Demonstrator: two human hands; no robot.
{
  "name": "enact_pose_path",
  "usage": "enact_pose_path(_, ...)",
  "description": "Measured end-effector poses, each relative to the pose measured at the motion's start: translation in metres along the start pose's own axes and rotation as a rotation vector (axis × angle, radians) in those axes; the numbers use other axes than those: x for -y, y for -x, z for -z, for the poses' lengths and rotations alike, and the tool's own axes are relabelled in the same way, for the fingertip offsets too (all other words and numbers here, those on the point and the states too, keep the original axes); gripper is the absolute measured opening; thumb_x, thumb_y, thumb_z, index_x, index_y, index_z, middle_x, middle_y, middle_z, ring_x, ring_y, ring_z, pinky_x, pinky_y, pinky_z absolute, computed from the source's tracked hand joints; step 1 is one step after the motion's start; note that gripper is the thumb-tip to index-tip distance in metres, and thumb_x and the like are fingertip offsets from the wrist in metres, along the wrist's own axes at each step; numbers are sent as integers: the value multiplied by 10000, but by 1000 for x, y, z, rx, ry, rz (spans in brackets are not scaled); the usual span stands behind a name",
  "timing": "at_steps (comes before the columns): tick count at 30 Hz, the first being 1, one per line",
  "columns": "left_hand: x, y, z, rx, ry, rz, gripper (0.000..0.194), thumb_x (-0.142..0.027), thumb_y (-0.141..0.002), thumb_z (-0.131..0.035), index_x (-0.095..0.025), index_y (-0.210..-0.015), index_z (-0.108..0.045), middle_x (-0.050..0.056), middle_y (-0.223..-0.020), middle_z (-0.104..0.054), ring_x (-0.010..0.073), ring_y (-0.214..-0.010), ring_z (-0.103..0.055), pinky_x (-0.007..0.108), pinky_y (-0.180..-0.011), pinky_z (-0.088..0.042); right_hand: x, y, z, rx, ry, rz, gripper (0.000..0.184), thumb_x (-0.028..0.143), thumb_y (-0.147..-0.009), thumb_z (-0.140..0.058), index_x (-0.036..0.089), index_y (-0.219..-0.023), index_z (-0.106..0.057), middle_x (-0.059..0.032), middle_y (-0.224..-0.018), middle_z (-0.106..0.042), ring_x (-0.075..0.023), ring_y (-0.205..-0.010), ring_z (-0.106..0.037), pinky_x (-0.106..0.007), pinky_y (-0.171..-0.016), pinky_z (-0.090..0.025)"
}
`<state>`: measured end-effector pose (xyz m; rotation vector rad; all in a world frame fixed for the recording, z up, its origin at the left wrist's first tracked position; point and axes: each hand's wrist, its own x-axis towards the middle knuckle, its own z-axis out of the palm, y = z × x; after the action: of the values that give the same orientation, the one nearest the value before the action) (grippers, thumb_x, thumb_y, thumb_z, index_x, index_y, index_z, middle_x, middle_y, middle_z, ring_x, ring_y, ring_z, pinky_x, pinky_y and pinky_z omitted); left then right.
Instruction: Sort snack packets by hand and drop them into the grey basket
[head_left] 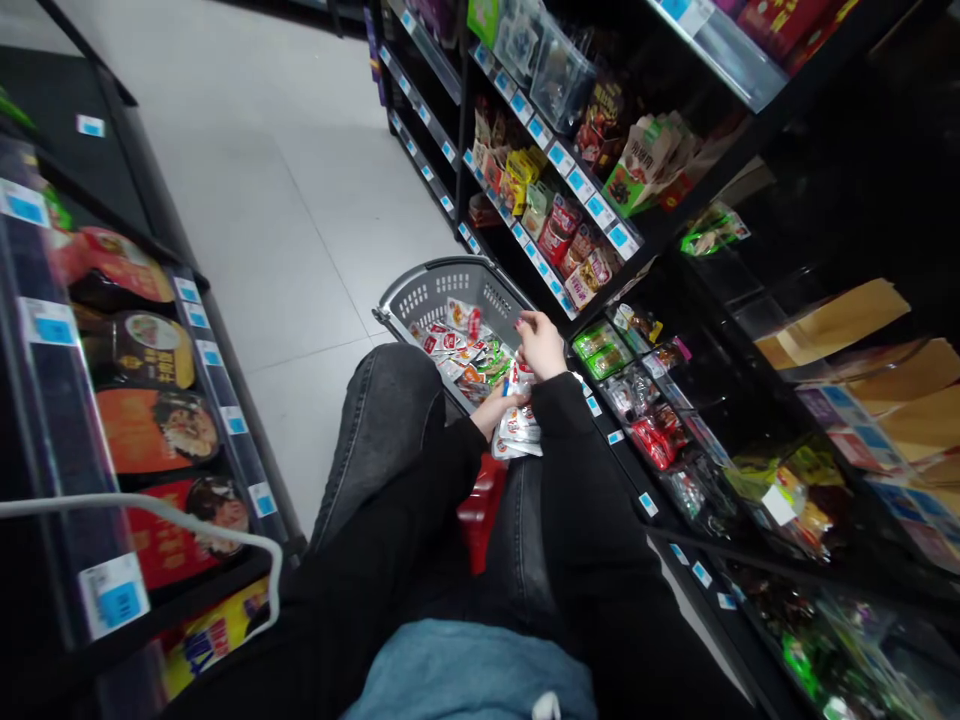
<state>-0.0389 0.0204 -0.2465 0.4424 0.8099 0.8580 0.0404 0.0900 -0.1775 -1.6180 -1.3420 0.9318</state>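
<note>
I sit low in a shop aisle, my legs in dark jeans stretched ahead. My left hand point(501, 405) is closed around a stack of small silver and red snack packets point(517, 432) held over my lap. My right hand point(538, 343) hovers just above that stack with its fingers curled; whether they pinch a packet is hidden. Just beyond both hands stands a grey plastic shopping basket point(427, 292) on the floor. It holds several similar small packets point(459, 345).
Black shelves point(637, 245) on the right carry bagged snacks and blue price tags, close to my right arm. Shelves point(150, 400) on the left hold bowl noodles. A red stool point(480, 505) shows between my legs. Pale tiled floor point(285, 200) runs ahead.
</note>
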Motion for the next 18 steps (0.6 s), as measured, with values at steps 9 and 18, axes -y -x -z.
enact_pose_path(9, 10, -6, 8, 8, -17, 67, 427, -116, -607, -716, -87, -1010, -579, 136, -848, -706, 280, -854, -656, 382, -768, -490, -24, 27, 66, -6, 604, 95, 148, 172, -809, -593, 167, -943, -655, -43, -924, -637, -214, -902, -577, -322, -873, -428)
enact_pose_path(18, 9, -4, 8, 59, -15, 37, 516, -137, -536, -775, -133, -1025, -609, 133, -904, -713, 312, -867, -667, 415, -778, -505, -28, 28, 73, 18, 663, 168, 103, 183, -732, -674, 187, -793, -592, -19, -847, -590, -218, -827, -523, -332, -824, -394)
